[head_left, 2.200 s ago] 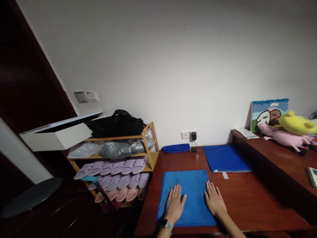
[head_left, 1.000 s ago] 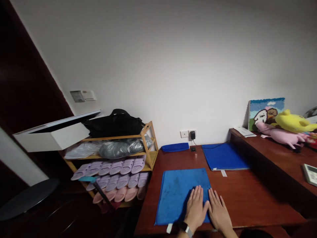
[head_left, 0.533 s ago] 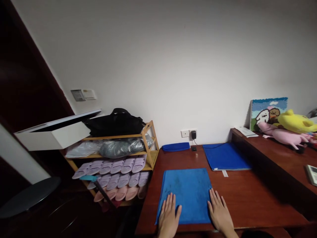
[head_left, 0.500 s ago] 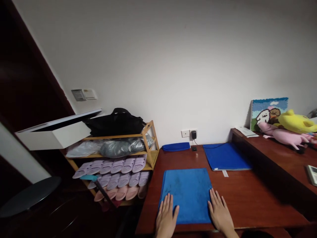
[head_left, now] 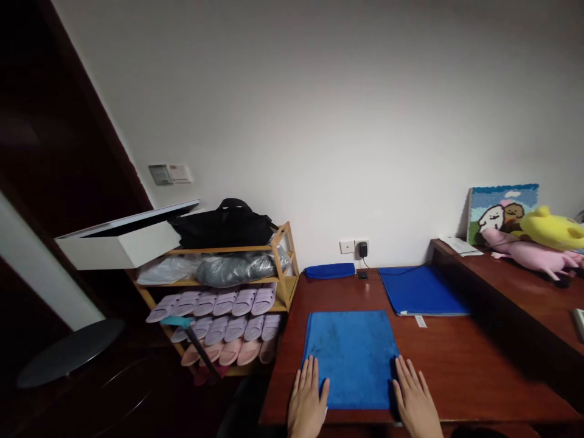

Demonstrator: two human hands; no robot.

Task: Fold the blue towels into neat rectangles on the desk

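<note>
A light blue folded cloth point(head_left: 353, 359) lies flat near the front edge of the brown table point(head_left: 474, 359). My left hand point(head_left: 308, 398) rests over its lower left edge, fingers stretched out. Along the lower right edge of the cloth, my right hand point(head_left: 415, 392) lies with its fingers spread, nothing in it. Behind, against the wall, are a rolled dark blue cloth point(head_left: 330, 271) on the left and a flat dark blue folded cloth point(head_left: 422, 292) on the right, with a small white tag at its front.
Left of the table stands a wooden rack point(head_left: 285, 274) with slippers point(head_left: 244, 302), a black bag point(head_left: 228, 225) and a white box point(head_left: 118, 243). A plugged adapter point(head_left: 363, 248) has a cable. Plush toys point(head_left: 547, 228) sit on the raised desk at right.
My right hand has shifted slightly right, off the cloth's edge. My left hand has barely moved on the cloth. The view has turned a little to the left.
</note>
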